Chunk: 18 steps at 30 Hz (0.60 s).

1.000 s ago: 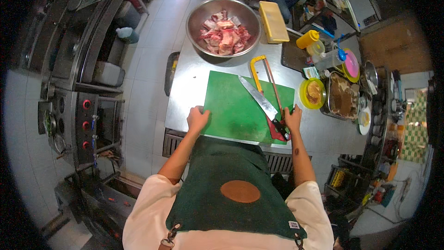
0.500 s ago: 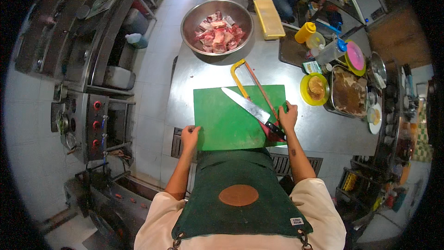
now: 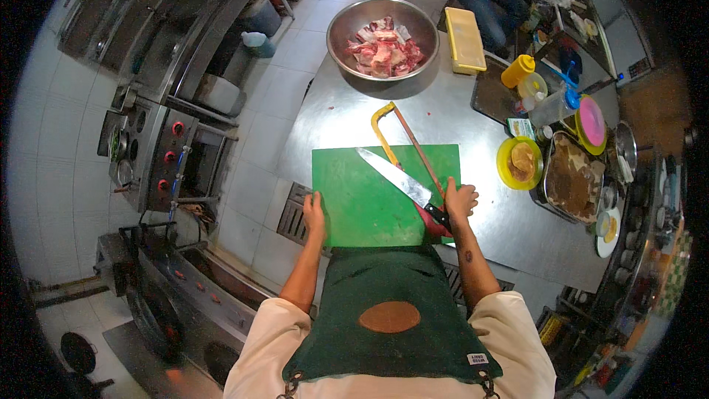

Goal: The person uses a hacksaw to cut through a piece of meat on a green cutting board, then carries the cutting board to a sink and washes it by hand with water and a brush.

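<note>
A green cutting board lies at the near edge of the steel table in front of my apron. My left hand grips its left edge. My right hand holds the right edge, close to the black handle of a large kitchen knife. The knife rests slantwise on the board, its tip pointing to the far left. Beside and partly under it lies a hacksaw with a yellow frame, which sticks out past the board's far edge. The saw's red grip is partly hidden by the knife handle.
Beyond the board, a steel bowl holds chunks of raw meat. A yellow lidded box stands beside it. To the right are a yellow plate, squeeze bottles and a metal tray. Another person sits behind.
The view has turned, so the bowl and table appear farther right. The board sits slightly farther from the yellow plate. My left hand has moved a little up along the board's edge.
</note>
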Motion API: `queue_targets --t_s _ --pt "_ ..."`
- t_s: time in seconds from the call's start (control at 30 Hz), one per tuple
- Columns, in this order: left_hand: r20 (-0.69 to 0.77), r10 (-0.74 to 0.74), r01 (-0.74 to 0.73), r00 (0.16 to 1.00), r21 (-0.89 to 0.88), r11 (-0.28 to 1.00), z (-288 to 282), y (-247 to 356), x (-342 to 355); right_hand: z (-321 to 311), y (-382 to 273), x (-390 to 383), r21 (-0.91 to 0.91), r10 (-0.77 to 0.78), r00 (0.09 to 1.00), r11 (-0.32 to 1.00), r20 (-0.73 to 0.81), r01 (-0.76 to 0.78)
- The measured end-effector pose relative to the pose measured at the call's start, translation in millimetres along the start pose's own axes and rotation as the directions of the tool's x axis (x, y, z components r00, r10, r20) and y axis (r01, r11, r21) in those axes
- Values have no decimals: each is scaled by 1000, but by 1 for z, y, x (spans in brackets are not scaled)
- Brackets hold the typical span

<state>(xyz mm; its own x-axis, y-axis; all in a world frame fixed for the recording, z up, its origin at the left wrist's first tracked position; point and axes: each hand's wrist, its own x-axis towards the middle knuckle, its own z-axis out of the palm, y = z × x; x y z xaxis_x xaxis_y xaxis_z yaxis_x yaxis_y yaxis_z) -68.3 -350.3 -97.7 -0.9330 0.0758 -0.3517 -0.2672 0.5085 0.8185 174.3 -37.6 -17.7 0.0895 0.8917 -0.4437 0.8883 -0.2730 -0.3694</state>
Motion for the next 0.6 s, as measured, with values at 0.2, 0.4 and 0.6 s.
queue_targets --t_s 0.2,0.4,0.6 --pt "111 -109 117 988 -64 991 -19 19 -44 8 18 23 -49 -57 992 997 113 63" --pt "-117 -67 47 991 -170 984 -24 -26 -40 21 28 13 433 -227 932 897 283 87" --pt "-163 -114 88 980 -156 984 -80 -2 -36 25 9 -14 568 -367 844 817 390 93"
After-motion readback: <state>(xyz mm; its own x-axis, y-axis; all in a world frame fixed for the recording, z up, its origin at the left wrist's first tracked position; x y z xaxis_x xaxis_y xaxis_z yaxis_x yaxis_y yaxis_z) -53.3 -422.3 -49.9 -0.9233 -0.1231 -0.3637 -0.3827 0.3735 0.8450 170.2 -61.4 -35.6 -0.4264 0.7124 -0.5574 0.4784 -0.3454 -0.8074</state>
